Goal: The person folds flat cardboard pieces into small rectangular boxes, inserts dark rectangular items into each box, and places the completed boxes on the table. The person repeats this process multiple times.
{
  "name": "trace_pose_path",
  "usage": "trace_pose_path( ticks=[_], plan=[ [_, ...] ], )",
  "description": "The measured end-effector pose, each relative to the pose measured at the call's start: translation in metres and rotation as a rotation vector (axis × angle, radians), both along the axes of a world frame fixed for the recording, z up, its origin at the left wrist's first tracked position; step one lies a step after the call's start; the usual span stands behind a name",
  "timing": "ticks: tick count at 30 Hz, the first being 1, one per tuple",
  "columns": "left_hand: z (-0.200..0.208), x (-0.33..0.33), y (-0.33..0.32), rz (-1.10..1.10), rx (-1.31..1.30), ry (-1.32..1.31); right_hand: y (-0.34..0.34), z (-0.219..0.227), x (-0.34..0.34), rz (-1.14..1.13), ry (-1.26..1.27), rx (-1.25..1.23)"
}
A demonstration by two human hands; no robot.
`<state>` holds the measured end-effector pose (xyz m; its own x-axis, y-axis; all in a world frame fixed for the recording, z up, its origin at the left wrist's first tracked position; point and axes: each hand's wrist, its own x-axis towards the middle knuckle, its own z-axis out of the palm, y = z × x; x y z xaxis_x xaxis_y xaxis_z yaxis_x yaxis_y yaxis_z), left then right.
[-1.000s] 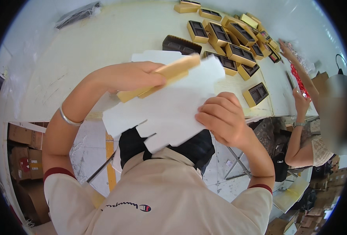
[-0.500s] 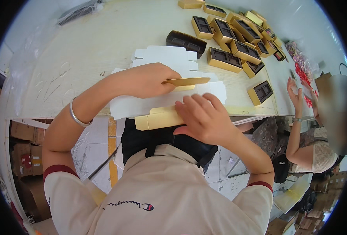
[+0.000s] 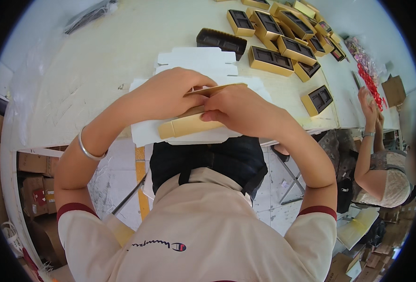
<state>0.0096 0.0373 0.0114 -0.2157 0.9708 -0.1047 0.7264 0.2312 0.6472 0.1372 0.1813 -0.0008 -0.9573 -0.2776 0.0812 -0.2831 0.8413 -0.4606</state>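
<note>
Both hands are on a partly folded gold cardboard box at the table's near edge. My left hand is closed on its far upright panel, with the fingertips out of sight behind it. My right hand grips the box from the right, its thumb by the near panel and its fingers reaching inside. Under the box lie white flat box blanks with notched edges. Just beyond them sits a black molded plastic tray.
Several gold boxes with black inserts are heaped at the far right. One more gold box stands alone nearer me. Red ribbon-like pieces lie by another person's hands. A clear plastic bag is far left.
My right hand has moved left and away from me onto the box. The near gold panel has come up closer to the far panel and my left hand.
</note>
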Motion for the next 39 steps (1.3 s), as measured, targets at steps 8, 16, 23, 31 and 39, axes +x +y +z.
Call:
trace_pose_path(
  ticks=[8,16,23,31,39],
  plan=[
    [-0.002,0.024,-0.052,-0.176,0.209,0.317,-0.009,0.008,0.025,-0.12,0.14,-0.135],
    [0.014,0.042,-0.038,0.201,0.299,0.51,-0.018,0.042,0.023,-0.119,0.682,0.384],
    [0.018,0.013,-0.05,-0.153,0.076,-0.117,0.013,-0.008,0.029,0.068,0.154,-0.336],
    [-0.012,0.008,-0.051,-0.192,0.331,0.007,0.005,-0.026,0.039,0.021,0.443,-0.192],
    [-0.024,0.045,-0.035,0.053,0.369,0.107,0.001,-0.018,0.019,0.022,0.19,-0.351]
  ],
)
